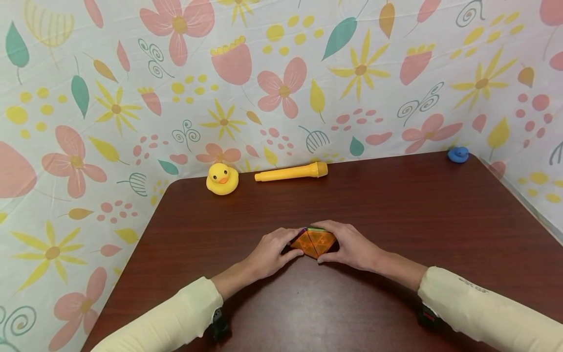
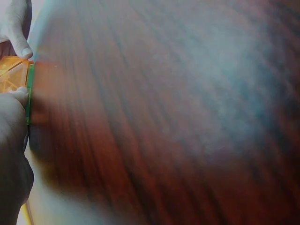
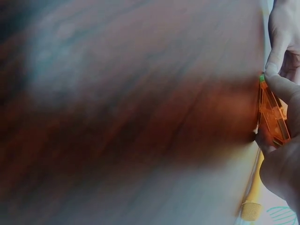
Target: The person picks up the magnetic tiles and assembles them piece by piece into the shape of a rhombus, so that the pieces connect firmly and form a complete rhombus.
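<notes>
In the head view, translucent orange triangular magnetic tiles [image 1: 310, 243] join edge to edge between the two hands, with purple and green edges showing at the back. My left hand [image 1: 270, 254] grips the left side, thumb in front and fingers behind. On the right side my right hand [image 1: 354, 247] holds the same piece between thumb and fingers. A green edge [image 2: 29, 93] borders the orange in the left wrist view. Seen from the right wrist, the tiles [image 3: 271, 115] stand at a slant to one another. The fingers hide parts of the shape.
Along the back of the dark wooden table [image 1: 299, 303] stand a yellow rubber duck [image 1: 222, 180] and, beside it, a yellow toy microphone [image 1: 290, 172]. A small blue duck [image 1: 458, 154] sits at the far right corner. Behind hangs a flower-patterned cloth [image 1: 281, 63].
</notes>
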Demonstrator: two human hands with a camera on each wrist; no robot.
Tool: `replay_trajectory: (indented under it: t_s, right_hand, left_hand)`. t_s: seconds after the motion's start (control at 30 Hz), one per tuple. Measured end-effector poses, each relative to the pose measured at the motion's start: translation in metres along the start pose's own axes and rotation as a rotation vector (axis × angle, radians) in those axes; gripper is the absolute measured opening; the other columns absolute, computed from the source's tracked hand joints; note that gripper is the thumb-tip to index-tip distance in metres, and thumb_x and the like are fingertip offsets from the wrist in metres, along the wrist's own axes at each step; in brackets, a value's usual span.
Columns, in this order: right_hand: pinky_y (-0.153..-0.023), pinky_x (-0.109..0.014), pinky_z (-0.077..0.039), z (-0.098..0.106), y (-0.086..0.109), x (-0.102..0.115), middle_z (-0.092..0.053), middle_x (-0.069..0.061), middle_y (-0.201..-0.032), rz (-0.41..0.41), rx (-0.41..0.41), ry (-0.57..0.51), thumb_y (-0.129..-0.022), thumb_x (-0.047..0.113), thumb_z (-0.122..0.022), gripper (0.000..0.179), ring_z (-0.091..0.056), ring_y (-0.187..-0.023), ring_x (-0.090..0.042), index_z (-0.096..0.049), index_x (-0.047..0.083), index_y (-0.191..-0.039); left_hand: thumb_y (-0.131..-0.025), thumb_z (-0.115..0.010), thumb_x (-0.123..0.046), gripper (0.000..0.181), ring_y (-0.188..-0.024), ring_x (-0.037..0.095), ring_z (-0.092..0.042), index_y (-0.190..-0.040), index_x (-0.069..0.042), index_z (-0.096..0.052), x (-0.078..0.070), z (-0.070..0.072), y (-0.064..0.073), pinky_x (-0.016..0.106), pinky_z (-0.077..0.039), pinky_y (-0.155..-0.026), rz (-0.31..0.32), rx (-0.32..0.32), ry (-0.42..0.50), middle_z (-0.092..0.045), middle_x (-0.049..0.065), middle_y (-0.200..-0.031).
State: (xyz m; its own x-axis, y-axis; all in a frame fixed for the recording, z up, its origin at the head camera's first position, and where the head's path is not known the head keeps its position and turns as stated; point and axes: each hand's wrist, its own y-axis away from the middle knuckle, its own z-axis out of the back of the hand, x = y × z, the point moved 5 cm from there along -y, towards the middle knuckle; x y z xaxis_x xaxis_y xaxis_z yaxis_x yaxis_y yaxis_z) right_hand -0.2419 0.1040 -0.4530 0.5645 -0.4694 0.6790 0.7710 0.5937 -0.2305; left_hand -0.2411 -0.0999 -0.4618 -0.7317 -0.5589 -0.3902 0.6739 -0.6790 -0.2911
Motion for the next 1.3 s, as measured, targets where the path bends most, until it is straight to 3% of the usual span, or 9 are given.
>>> replay_trajectory:
  t_s: [0.23, 0.53, 1.3]
  right_hand:
    - [-0.095, -0.043, -0.058, 0.0004, -0.0014, 0.005, -0.064, -0.013, -0.139, 0.038, 0.028, 0.013, -0.078, 0.012, -0.097, 0.088, -0.065, -0.118, -0.025, -0.051, 0.002, -0.152]
    - [-0.096, -0.038, -0.057, 0.0, -0.0038, 0.003, -0.066, -0.006, -0.136, 0.011, 0.041, 0.014, -0.077, 0.011, -0.098, 0.086, -0.065, -0.116, -0.02, -0.054, 0.008, -0.151]
    - [-0.094, -0.039, -0.058, -0.0021, -0.0049, 0.004, -0.067, -0.009, -0.132, 0.016, 0.012, 0.065, -0.077, 0.013, -0.098, 0.081, -0.065, -0.112, -0.02, -0.056, 0.003, -0.146]
  left_hand:
    - [-0.102, -0.075, -0.028, 0.055, -0.12, 0.017, -0.064, -0.151, -0.008, -0.057, -0.0016, -0.001, 0.0006, 0.035, -0.057, -0.097, -0.012, 0.004, -0.026, -0.07, 0.005, -0.135]
    - [-0.1, -0.078, -0.028, 0.06, -0.117, 0.018, -0.066, -0.152, -0.007, -0.056, -0.0037, -0.0021, -0.0002, 0.034, -0.057, -0.095, -0.03, -0.019, -0.064, -0.072, 0.005, -0.131]
    - [-0.103, -0.074, -0.029, 0.054, -0.122, 0.018, -0.062, -0.148, -0.007, -0.056, -0.0016, -0.0074, 0.0023, 0.037, -0.055, -0.101, -0.023, -0.012, -0.086, -0.069, 0.005, -0.133]
